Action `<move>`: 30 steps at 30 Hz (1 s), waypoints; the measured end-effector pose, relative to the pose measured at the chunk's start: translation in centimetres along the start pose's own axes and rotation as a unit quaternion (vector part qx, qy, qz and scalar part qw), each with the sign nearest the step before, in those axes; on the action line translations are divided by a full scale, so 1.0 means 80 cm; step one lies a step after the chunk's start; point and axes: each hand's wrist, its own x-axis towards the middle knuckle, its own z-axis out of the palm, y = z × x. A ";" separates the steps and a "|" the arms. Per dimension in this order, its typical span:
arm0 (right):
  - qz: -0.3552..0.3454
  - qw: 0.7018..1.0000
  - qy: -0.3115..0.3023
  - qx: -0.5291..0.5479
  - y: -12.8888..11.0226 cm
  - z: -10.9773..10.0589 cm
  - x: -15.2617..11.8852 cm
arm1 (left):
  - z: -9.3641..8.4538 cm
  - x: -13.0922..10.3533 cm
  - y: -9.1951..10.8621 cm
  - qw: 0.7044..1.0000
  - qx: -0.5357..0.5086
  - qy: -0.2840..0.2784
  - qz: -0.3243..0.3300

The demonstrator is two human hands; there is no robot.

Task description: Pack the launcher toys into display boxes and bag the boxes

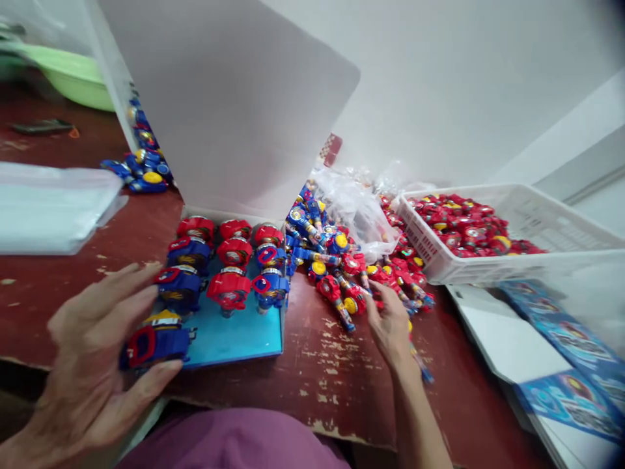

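Observation:
My left hand (97, 352) curves around a blue toy with a red-rimmed window and yellow top (159, 340) at the front left of an opened display box (234, 342). The thumb lies along the toy's near side, and the fingertips reach the blue toy behind it. Red and blue toys stand in rows inside the box, with bare light-blue floor at its front right. My right hand (390, 322) reaches into a loose pile on the table, fingers stretched and apart, touching or close beside a red toy with a yellow disc (355, 301).
The box's raised lid (234, 98) hides part of the background. A white plastic basket (488, 264) of red toys stands right, by printed flat cartons (561, 345). A crumpled clear bag (361, 212) lies on the pile. Plastic sleeves (49, 208) and a green basin (78, 78) are left.

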 end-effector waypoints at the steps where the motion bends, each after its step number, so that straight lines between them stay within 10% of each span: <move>1: -0.018 1.000 -0.018 -0.001 -0.019 0.012 0.014 | 0.002 0.006 0.004 0.999 0.025 -0.005 0.020; 7: -0.115 0.979 -0.155 -0.068 -0.104 0.083 0.112 | 0.009 0.017 0.017 0.997 0.064 -0.014 0.038; 13: -0.155 0.946 -0.245 -0.142 -0.144 0.130 0.132 | 0.005 0.015 0.024 0.999 0.006 -0.031 0.000; 30: -0.187 0.929 -0.299 -0.109 -0.104 0.086 0.115 | 0.008 0.022 0.015 0.998 -0.034 -0.047 0.027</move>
